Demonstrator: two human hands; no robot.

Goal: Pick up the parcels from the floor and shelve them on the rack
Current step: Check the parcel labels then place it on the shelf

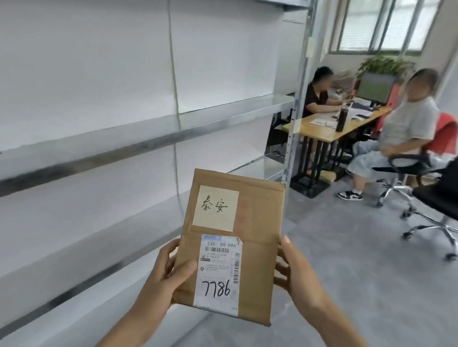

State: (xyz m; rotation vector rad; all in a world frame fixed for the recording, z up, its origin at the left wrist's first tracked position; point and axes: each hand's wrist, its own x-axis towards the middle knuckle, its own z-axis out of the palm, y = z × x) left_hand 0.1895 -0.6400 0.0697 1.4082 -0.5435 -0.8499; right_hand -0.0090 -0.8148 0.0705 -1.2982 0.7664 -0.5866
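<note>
Brown kraft card, matt and faintly creased, forms the flat rectangular parcel (230, 247), held upright in the air just right of the rack (130, 132), clear of every shelf. The left hand (167, 277) closes on its lower left edge, thumb pressed across the front beside the white label (218, 274), fingers hidden behind. The right hand (296, 276) closes on the lower right edge, thumb lying along the side. Both hands grip the parcel; neither is free. The label is glossy paper with barcodes and the handwritten number 7786; above it sits a pale yellow note (215, 208) with handwritten characters.

The step in hand appears to be carrying the parcel to a shelf. To do it well, swing the parcel left, tip it flat or stand it on its long edge, and slide it past the shelf's front lip until it sits well back from that edge, label outward for reading. A thin, stiff packet of this kind probably slides easily on metal, so release only once it rests.

The shelves are smooth galvanised steel with folded lips, bare in view, backed by white panels. Beyond the rack's end post lie a grey floor (367, 272), a black swivel chair (451, 194) and a wooden desk (332, 124) where two people sit.
</note>
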